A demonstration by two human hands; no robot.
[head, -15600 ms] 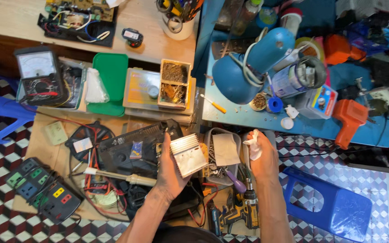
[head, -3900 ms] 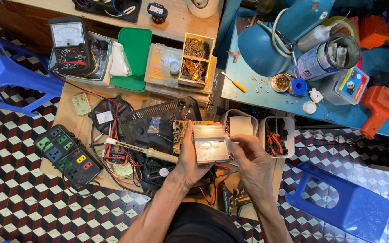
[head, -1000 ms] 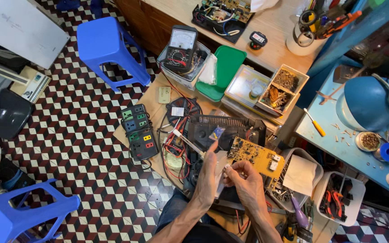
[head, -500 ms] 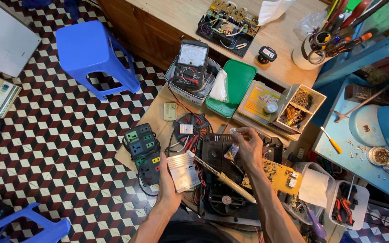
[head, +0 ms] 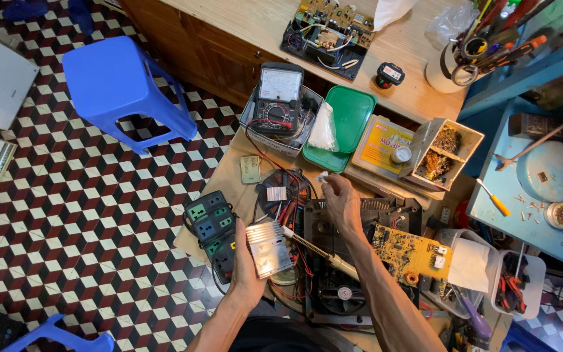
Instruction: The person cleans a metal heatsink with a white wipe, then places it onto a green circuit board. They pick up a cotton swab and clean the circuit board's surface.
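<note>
L hand (head: 245, 270) gripping finned silver heatsink (head: 268, 248), R hand (head: 341, 202) pinching small white part (head: 321, 176), yellow rect. labelled box (head: 382, 145) beside green lid (head: 343, 127)

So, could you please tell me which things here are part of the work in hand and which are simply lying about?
In hand:
left hand gripping a silver finned metal block
right hand pinching a small white part
open black casing beneath them

Lying about:
analog multimeter
green lid
blue stool
power strip
yellow circuit board
</note>
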